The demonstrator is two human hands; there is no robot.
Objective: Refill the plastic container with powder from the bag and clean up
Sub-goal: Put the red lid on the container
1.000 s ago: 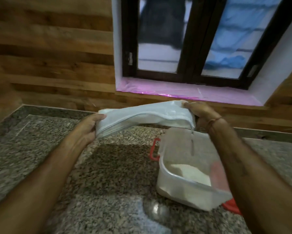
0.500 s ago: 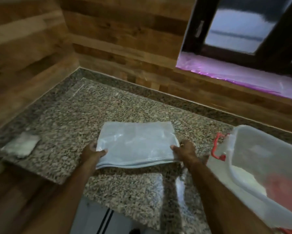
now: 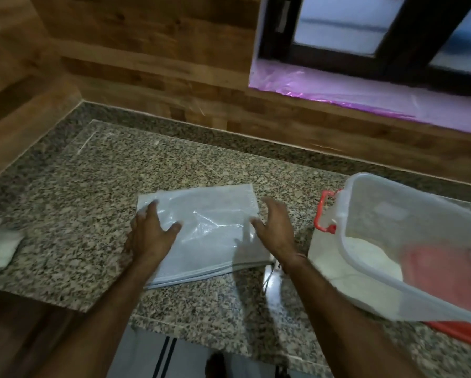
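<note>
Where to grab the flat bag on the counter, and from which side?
Pinch the bag at its near right corner, coming from the front right. It lies flat and limp on the counter, so there is no body to wrap; the near edge looks like a thicker seam to nip. The right hand is open at its right edge; the left hand rests on its left part.

The person is wearing a thin thread band (image 3: 277, 264) at the wrist of the right hand (image 3: 275, 227), its loose end dangling, while the left hand (image 3: 152, 233) and both forearms are showing bare, and a pale garment (image 3: 147, 353) with dark stripes is covering the legs below.
</note>
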